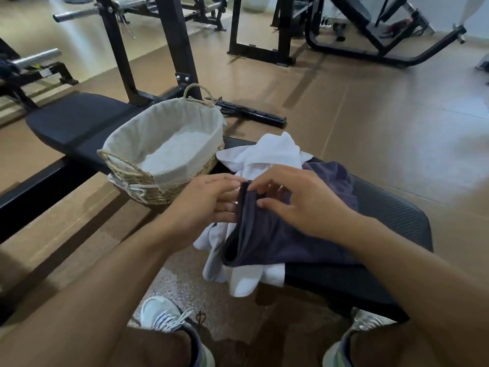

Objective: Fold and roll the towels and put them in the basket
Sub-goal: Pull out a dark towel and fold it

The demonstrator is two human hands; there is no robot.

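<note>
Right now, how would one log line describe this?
step: start fold | both hands pinch dark towel edge | white towels beneath | basket empty

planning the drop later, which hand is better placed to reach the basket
Left, probably. The basket sits on the left hand's side of the bench, while the right hand is farther away, over the dark towel both pinch.

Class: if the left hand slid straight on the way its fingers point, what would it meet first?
The left hand points rightward; its fingers already touch the dark towel's edge, with the right hand probably just behind.
</note>
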